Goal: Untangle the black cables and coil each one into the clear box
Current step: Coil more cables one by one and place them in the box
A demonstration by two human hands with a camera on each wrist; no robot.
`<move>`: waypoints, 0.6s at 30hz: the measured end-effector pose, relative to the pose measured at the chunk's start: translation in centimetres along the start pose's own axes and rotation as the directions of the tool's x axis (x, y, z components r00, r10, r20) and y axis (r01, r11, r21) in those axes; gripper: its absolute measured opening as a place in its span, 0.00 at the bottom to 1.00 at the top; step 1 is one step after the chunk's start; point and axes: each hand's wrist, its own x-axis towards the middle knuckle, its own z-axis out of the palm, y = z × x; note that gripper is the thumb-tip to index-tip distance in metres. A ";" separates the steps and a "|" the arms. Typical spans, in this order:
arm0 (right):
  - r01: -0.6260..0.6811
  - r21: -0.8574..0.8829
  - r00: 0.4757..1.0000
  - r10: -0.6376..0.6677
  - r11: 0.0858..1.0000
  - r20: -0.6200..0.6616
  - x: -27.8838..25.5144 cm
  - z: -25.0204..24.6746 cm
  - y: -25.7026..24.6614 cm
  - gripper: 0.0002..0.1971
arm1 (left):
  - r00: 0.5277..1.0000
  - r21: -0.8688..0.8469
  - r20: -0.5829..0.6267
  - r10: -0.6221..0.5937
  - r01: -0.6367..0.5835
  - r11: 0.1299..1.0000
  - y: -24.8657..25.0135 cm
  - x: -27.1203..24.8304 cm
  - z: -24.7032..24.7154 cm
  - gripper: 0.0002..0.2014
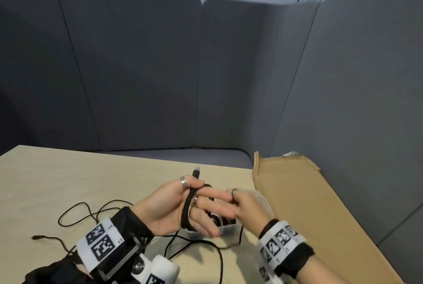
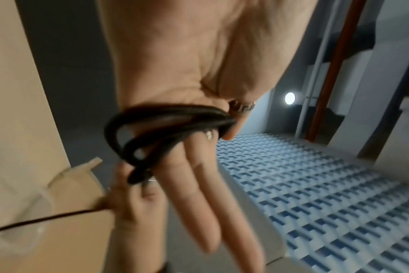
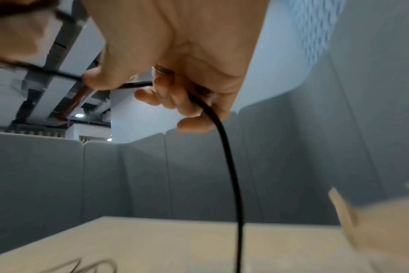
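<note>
My left hand [image 1: 201,205] is palm up over the table, fingers out straight. A black cable [image 1: 185,209] is wound in several loops round those fingers, and the thumb pins it, with the plug [image 1: 196,172] sticking up past the thumb. The left wrist view shows the same loops [image 2: 166,118] across the finger bases. My right hand [image 1: 242,203] pinches the cable's free length beside the left fingertips; in the right wrist view that cable [image 3: 229,157] hangs from the curled fingers [image 3: 175,99] toward the table. The clear box [image 1: 229,230] sits under both hands with a dark coil inside.
Thin black cables [image 1: 91,212] lie loose on the pale wooden table [image 1: 91,173] at the left, and another strand [image 1: 206,243] curves in front of the box. A flattened cardboard sheet [image 1: 309,203] lies at the right. Grey sofa backs [image 1: 206,77] surround the table.
</note>
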 end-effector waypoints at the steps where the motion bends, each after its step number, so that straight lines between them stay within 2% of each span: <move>1: 0.023 -0.030 0.998 -0.025 0.999 -0.054 0.4 -1.3 -0.3 0.25 | 0.997 0.048 -0.042 -0.070 0.072 0.996 -0.2 0.1 -0.1 0.26; 4: 0.193 -0.223 0.966 -0.225 0.956 -0.129 1.4 -3.1 -2.2 0.25 | 0.956 0.206 -0.241 -0.169 0.221 0.953 -1.3 1.1 -0.3 0.24; 5: 0.240 -0.273 0.948 -0.286 0.932 -0.143 1.4 -3.0 -2.9 0.22 | 0.945 0.235 -0.293 -0.145 0.218 0.947 -1.6 1.6 -0.5 0.24; 7: 0.277 -0.269 0.926 -0.331 0.922 -0.180 0.9 -2.8 -4.5 0.15 | 0.916 0.233 -0.399 0.028 0.072 0.970 -1.8 2.5 -1.1 0.24; 8: 0.284 -0.174 0.934 -0.313 0.943 -0.172 0.5 -2.6 -4.9 0.09 | 0.884 0.232 -0.443 0.146 -0.045 0.972 -1.6 2.7 -1.4 0.23; 9: 0.260 -0.037 0.959 -0.263 0.965 -0.109 -0.2 -2.4 -5.1 0.04 | 0.843 0.233 -0.473 0.256 -0.160 0.959 -1.1 2.8 -1.5 0.21; 10: 0.202 0.111 0.979 -0.203 0.973 -0.004 -0.9 -1.9 -4.8 0.06 | 0.796 0.222 -0.494 0.350 -0.274 0.936 -0.3 2.7 -1.3 0.18; 12: 0.030 0.356 0.963 -0.122 0.934 0.240 -2.2 -0.7 -3.2 0.06 | 0.693 0.168 -0.527 0.492 -0.483 0.859 1.6 2.1 -0.9 0.13; 13: -0.040 0.350 0.939 -0.085 0.936 0.334 -2.7 0.0 -1.8 0.04 | 0.650 0.131 -0.536 0.538 -0.566 0.814 2.5 1.7 -0.9 0.12; 14: -0.072 0.261 0.917 -0.039 0.963 0.397 -2.9 0.8 -0.2 0.02 | 0.615 0.109 -0.541 0.574 -0.625 0.773 3.3 1.4 -1.1 0.12; 16: -0.109 0.044 0.872 0.074 0.993 0.484 -3.3 1.8 3.1 0.08 | 0.540 0.134 -0.560 0.628 -0.690 0.712 4.7 0.6 -1.5 0.15; 18: -0.178 -0.190 0.842 0.249 0.966 0.478 -3.5 2.0 6.1 0.15 | 0.452 0.172 -0.583 0.675 -0.743 0.647 6.2 -0.6 -2.2 0.16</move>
